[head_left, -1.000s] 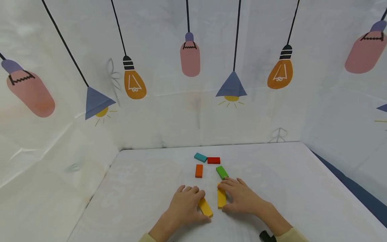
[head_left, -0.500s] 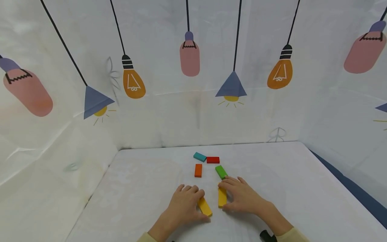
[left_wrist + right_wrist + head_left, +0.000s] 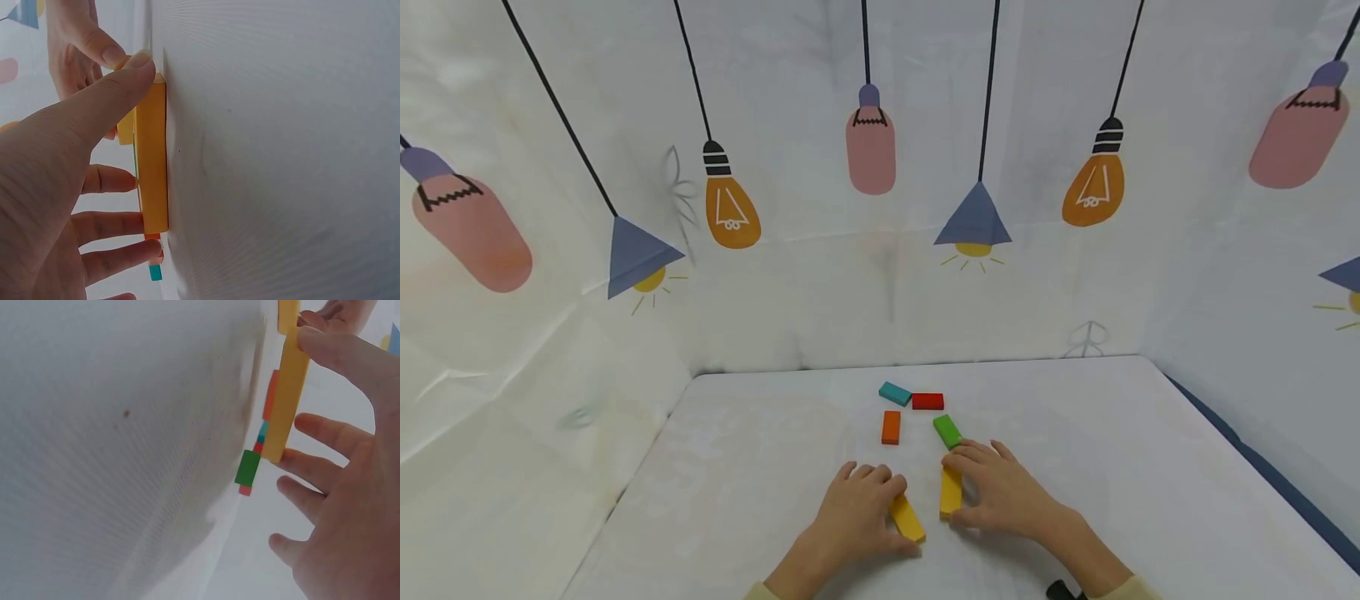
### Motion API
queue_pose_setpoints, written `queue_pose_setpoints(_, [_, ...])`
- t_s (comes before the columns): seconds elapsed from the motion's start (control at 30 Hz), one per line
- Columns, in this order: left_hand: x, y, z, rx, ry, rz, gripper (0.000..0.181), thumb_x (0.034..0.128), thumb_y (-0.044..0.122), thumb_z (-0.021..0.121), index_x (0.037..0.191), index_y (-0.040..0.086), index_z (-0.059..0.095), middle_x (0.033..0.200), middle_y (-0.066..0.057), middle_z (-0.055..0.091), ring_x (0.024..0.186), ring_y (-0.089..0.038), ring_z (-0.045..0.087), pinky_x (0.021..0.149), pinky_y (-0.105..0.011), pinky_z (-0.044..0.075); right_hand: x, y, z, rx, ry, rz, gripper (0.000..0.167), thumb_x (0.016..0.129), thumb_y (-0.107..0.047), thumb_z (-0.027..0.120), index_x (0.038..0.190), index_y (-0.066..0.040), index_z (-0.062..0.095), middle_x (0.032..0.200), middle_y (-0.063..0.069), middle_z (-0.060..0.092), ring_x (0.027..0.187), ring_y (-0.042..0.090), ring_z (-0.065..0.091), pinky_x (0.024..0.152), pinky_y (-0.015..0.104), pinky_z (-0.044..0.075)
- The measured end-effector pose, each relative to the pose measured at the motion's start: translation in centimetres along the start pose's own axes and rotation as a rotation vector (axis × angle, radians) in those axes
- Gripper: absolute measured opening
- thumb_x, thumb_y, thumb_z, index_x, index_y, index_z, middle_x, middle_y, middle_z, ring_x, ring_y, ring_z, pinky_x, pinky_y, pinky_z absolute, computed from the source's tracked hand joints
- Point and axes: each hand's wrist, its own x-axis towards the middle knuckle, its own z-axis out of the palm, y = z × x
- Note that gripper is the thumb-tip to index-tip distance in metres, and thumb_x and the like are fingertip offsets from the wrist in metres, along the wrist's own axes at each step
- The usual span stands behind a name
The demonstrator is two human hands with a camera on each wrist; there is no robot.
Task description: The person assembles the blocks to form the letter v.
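Backdrop: white sheet [image 3: 820, 300], creased, printed with hanging lamps in pink, blue and orange. Below it: white-covered bench [image 3: 760, 467], dark blue strip [image 3: 1262, 462] along the right edge.

Item, yellow rectangular block [image 3: 908, 521], slanted, near end toward the right: in the left hand [image 3: 861, 512], grip parted to the block's length, thumb at the near end, fingertip at the far end, other fingers spread.

Item, second yellow rectangular block [image 3: 951, 493], pointing straight away, just right of the first, apart from it: in the right hand [image 3: 1003, 496], grip parted likewise, thumb near, fingertip far.

Beyond the hands, flat on the bench: green rectangular block [image 3: 947, 431], slanted, close to the right fingertips, contact unclear; orange rectangular block [image 3: 891, 427], lengthwise; red rectangular block [image 3: 928, 402], crosswise; teal rectangular block [image 3: 895, 393], slanted, at red's left end.
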Motion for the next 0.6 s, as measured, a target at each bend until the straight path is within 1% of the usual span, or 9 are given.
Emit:
queue_pose_setpoints(0.3, [-0.11, 0.07, -0.05, -0.002, 0.015, 0.002, 0.067, 0.0659, 0.085, 0.064, 0.107, 0.032, 0.062, 0.104, 0.007, 0.064, 0.099, -0.019, 0.059, 0.105, -0.059, 0.043, -0.34, -0.25, -0.02, -0.033, 0.023, 0.002, 0.064, 0.077, -0.058, 0.074, 0.130, -0.025, 0.060, 0.136, -0.006, 0.059, 0.140, 0.026, 0.044, 0.114, 0.068, 0.026])
queue_pose_setpoints(0.47, [-0.20, 0.06, -0.06, 0.009, 0.018, 0.004, 0.068, 0.0660, 0.086, 0.063, 0.109, 0.033, 0.062, 0.106, 0.008, 0.064, 0.101, -0.018, 0.060, 0.105, -0.059, 0.044, -0.66, -0.58, -0.22, -0.016, 0.028, -0.002, 0.063, 0.077, -0.057, 0.075, 0.129, -0.024, 0.061, 0.136, -0.006, 0.059, 0.139, 0.026, 0.045, 0.113, 0.068, 0.027])
queue_pose_setpoints(0.6, [-0.25, 0.03, 0.04, 0.003, 0.010, -0.006, 0.070, 0.0662, 0.086, 0.062, 0.112, 0.033, 0.062, 0.109, 0.008, 0.064, 0.103, -0.019, 0.060, 0.106, -0.059, 0.043, -0.87, -0.82, -0.25, -0.003, 0.026, 0.002, 0.063, 0.077, -0.058, 0.074, 0.129, -0.024, 0.062, 0.135, -0.006, 0.060, 0.137, 0.026, 0.047, 0.113, 0.069, 0.026])
